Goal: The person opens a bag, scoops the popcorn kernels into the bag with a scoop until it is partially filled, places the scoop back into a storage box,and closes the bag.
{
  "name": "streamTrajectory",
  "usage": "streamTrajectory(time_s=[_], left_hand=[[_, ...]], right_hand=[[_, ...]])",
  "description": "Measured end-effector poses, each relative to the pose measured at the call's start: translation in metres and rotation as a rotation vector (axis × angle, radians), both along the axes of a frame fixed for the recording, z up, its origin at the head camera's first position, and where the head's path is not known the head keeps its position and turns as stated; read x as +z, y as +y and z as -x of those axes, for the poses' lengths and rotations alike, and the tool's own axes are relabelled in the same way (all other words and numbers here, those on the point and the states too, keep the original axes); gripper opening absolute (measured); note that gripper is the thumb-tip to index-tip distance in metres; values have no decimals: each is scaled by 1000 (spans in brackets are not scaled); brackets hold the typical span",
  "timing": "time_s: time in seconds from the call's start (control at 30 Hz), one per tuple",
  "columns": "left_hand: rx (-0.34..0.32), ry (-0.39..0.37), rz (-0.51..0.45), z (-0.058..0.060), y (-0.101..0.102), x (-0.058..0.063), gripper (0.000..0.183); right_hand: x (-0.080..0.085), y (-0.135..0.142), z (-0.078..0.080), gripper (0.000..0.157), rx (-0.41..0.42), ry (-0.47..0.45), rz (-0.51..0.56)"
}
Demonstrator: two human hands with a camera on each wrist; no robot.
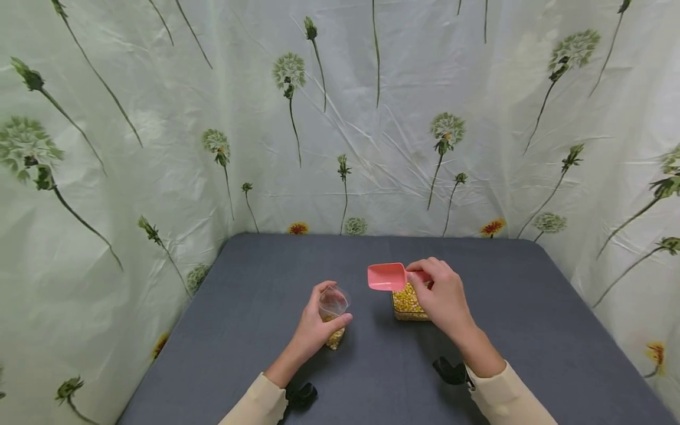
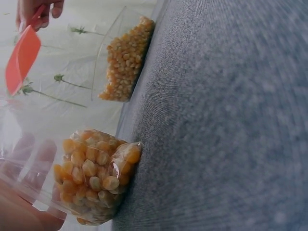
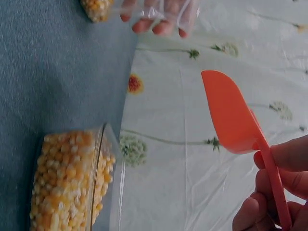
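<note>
A flower-printed cloth [image 1: 366, 195], the largest element, hangs beyond the far edge of a grey tabletop [image 1: 265, 283]. Over the tabletop, the left hand [image 1: 313, 323] works on the left-edge side of the middle and the right hand [image 1: 441, 301] on the right-edge side. Between the right hand and the tabletop's middle stands a clear box [image 1: 410, 317], nearer the far edge than the clear bag [image 1: 333, 302], which lies toward the left edge. The left fingers and thumb curl around the bag's upper part; whether its base touches the tabletop is uncertain. A pink scoop [image 1: 386, 277] is raised above the tabletop, its handle pinched by the right thumb and fingers, its bowl directed toward the left edge with no load visible. Corn kernels [image 2: 126, 62], the smallest items, fill much of the box and the bag's lower part. Good scooping would seem to require shallow loads, a level bowl in transit, a mouth kept wide without squeezing the film, and slow tipping well inside that mouth, lest kernels scatter.
</note>
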State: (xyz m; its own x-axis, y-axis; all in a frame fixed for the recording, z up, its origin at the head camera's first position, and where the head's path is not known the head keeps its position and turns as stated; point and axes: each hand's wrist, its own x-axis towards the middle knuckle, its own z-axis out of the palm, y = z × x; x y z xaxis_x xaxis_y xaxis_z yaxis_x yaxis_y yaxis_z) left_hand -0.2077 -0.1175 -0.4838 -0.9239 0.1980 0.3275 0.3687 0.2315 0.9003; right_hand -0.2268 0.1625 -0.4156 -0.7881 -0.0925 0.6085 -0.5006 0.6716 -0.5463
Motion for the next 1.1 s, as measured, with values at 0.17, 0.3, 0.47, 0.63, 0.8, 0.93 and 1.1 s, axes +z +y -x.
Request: streamTrajectory(time_s=[0.17,0.3,0.47,0.63,0.8,0.93,1.1], left_hand=[[-10,34,0,11,-2,-22,72],[-34,37,-23,11,-5,-28,70],[-42,34,-59,9,-8,-30,69],[-27,37,-57,8,-9,-30,70],[-37,33,-52,7,-7,-29,69],[-49,38,-45,7,-6,-28,69],[-67,33,-60,9,-4,-26,69]], right_hand=[[-6,15,5,5,-58,-52,31],[-14,24,10,4,-91,-101,25],[-20,34,19,6,-113,-176,-8],[-23,44,26,9,-123,-243,-57],[-20,59,27,12,-137,-283,-124],[-14,71,24,12,-150,-303,-204],[-6,81,19,12,-199,-289,-293]])
